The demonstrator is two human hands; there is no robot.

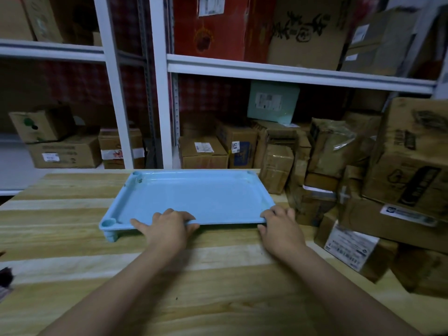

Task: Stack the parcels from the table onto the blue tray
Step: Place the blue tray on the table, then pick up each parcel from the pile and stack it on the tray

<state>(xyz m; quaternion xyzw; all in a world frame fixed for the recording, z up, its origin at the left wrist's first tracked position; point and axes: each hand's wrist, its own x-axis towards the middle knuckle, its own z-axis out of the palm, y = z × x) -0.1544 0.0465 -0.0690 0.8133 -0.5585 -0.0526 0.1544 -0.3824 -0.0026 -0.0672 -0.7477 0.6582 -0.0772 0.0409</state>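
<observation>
Left hand: the left hand (167, 226) grasps the near rim of the tray (198, 190); fingers curl over the top of the rim, thumb spread out toward the left along the edge

Right hand: the right hand (281, 226) grasps the tray's near right corner; fingers hook over the rim, palm against the outside edge

Why held so: a two-handed hold on the near edge looks meant for sliding or squaring the tray, so that it sits straight and within reach before loading; that is a judgement only

Tray: flat on the table (72, 226) on short feet, stretching away from both hands; whether the near edge is raised I cannot tell

Parcels: the parcels (351, 246) are piled just beyond the right hand, to its outer side; brown cartons stacked loosely, the lowest ones close beside the tray's right edge, none on the tray

Progress: stacking not yet begun; the likely next move is freeing the right hand to reach the nearest carton

Risk: the pile leans unevenly; pulling a low carton could shift those above

Beyond the hands: shelves (291, 71) with more cartons, past the tray's far edge
</observation>
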